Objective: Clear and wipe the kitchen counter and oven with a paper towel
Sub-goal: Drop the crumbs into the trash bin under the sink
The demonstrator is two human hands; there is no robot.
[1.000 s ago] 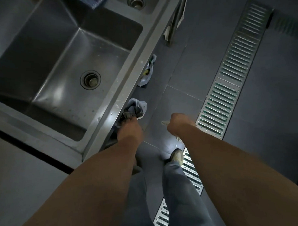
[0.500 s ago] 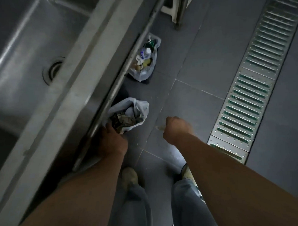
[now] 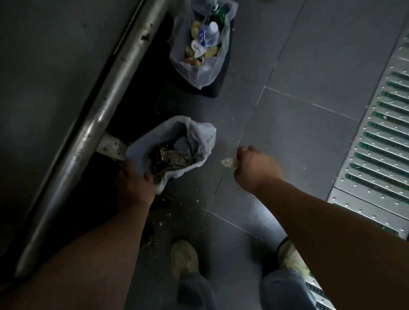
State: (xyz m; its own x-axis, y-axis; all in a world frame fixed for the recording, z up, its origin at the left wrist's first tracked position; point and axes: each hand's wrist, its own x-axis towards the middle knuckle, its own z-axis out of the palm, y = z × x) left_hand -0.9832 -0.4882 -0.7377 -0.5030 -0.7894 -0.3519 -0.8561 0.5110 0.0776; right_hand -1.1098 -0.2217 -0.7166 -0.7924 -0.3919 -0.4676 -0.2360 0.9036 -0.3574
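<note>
Counts: 1 steel counter edge, 1 floor drain grate, 2 bag-lined bins, 2 hands, 2 shoes, 1 paper scrap.

Floor [image 3: 306, 65]: dark matte square tiles, pale grout lines, light crumbs scattered just below the left hand.

Counter edge [image 3: 102, 118]: brushed stainless with a rounded lip, spotted, running diagonally on the far side of the left hand from the right one.

Drain grate [image 3: 382, 142]: slotted, studded metal strip, long axis diagonal, on the outer side of the right hand, apart from it.

Far bin [image 3: 202, 45]: thin translucent bag over a dark body, well beyond both hands. Holds a clear plastic bottle [image 3: 209, 35] with a white cap, plus yellowish lumps.

Near bin [image 3: 175, 151]: same crinkled translucent liner, mouth open upward, brown and paper waste inside. It sits between the hands, against the left one.

Left hand [image 3: 135, 187]: fingers curled around the near rim of that liner, clamped on it.

Right hand [image 3: 256, 166]: fist closed, pinching the paper towel scrap [image 3: 228, 162]. The scrap is small, pale and crumpled; its visible end sticks out of the fist toward the near bin, long axis roughly level across the frame. It hangs just beside the bin's rim, not touching.

Shoes [image 3: 184, 258]: pale, worn, below both wrists; the right one is partly hidden by the forearm.
</note>
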